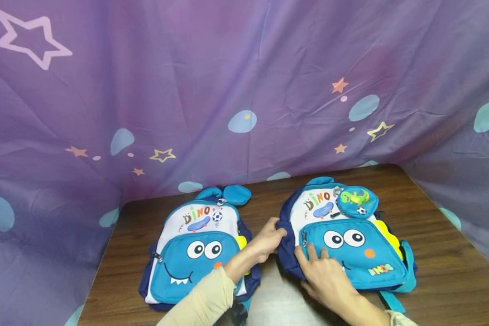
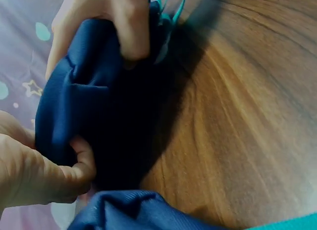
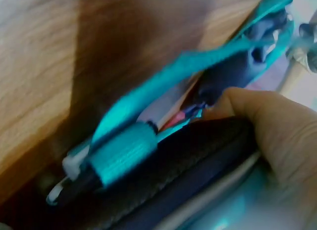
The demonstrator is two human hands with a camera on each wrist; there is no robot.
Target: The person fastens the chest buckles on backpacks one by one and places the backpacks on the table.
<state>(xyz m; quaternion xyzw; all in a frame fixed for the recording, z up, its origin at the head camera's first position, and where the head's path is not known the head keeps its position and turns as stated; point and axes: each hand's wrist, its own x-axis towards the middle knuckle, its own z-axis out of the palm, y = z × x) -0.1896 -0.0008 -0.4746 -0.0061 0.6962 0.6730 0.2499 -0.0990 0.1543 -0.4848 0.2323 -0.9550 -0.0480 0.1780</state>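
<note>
Two matching dino backpacks lie face up on the table. My left hand point(image 1: 269, 240) pinches the navy side of the right-hand backpack point(image 1: 366, 249). In the left wrist view, my left hand point(image 2: 44, 173) has its thumb curled against the navy fabric point(image 2: 89, 104). My right hand point(image 1: 328, 274) grips the same backpack by its lower left corner, fingers spread over the blue front pocket. Its thumb point(image 3: 233, 104) is on the dark side panel in the right wrist view. Under my left forearm lies the left-hand backpack point(image 1: 195, 267), partly covered by the sleeve.
Brown wood table point(image 1: 444, 271) runs beneath both bags. A purple curtain point(image 1: 212, 81) with stars and blobs hangs behind and at both sides. A round dinosaur pouch point(image 1: 357, 202) sits at the right bag's top. Teal straps point(image 1: 392, 302) stick out below.
</note>
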